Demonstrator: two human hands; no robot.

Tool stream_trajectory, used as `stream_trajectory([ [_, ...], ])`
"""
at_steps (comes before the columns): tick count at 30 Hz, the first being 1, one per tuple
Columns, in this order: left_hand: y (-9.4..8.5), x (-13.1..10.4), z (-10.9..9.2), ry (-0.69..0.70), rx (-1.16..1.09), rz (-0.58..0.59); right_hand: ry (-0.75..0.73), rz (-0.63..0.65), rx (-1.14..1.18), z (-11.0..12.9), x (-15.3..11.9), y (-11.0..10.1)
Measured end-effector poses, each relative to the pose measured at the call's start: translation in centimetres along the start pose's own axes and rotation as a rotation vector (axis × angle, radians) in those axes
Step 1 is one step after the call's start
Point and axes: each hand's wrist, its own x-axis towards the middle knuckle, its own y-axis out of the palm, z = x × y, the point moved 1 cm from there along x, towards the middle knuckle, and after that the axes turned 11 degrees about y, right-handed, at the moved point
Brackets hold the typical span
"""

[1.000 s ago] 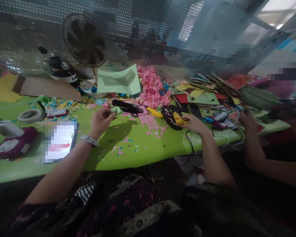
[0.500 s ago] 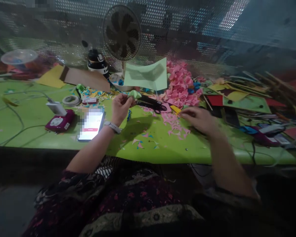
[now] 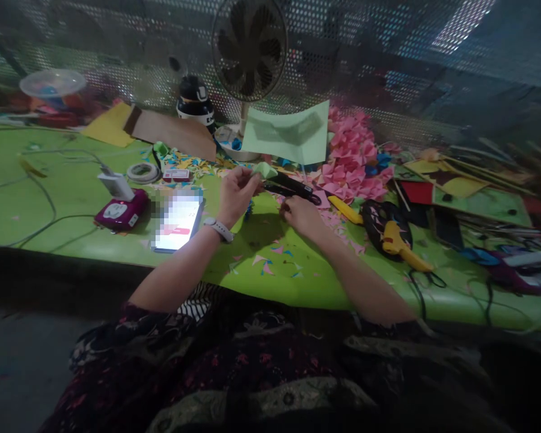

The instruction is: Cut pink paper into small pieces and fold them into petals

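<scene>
My left hand (image 3: 238, 191), with a pale watch band on its wrist, pinches a small light green folded paper piece (image 3: 265, 171) between thumb and fingertips. Just right of it, my right hand (image 3: 301, 215) is over the green tabletop with its fingers curled; whatever they hold, if anything, is too small to make out. Black scissors (image 3: 295, 187) lie beyond my hands, beside a yellow-handled tool (image 3: 345, 210). Behind them rises a heap of pink folded paper pieces (image 3: 352, 153). Small paper scraps (image 3: 267, 262) are scattered in front of my hands.
A lit phone (image 3: 183, 221) and a purple device with a white plug (image 3: 121, 209) stand to the left. A fan (image 3: 249, 48) and a green paper sheet (image 3: 288, 132) are behind. A yellow glue gun (image 3: 399, 243), papers and cables lie to the right.
My right hand has moved left, from near the yellow-handled tool to close beside my left hand. The glue gun has come into sight. The view has shifted slightly.
</scene>
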Motion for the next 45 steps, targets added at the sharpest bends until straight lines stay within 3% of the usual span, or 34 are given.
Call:
stream_trajectory([
  [16, 0.2, -0.5, 0.2, -0.072, -0.006, 0.032, 0.007, -0.025, 0.063, -0.5, 0.8, 1.1],
  [20, 0.3, -0.6, 0.4, -0.123, -0.039, 0.045, -0.006, -0.025, 0.319, -1.3, 1.1, 0.9],
  [25, 0.4, -0.9, 0.7, -0.241, -0.097, 0.068, 0.018, 0.227, 0.955, -1.9, 1.0, 0.1],
  [28, 0.4, -1.2, 0.8, -0.313, -0.154, 0.079, 0.038, 0.340, 1.156, -1.8, 0.5, -0.4],
  [36, 0.5, -1.7, 0.6, -0.471, -0.269, 0.135, 0.106, 0.395, 1.362, -1.6, 0.5, -0.5],
  [45, 0.7, -2.0, 0.6, -0.463, -0.310, 0.184, 0.129, 0.358, 1.389, -1.6, 0.5, -0.7],
])
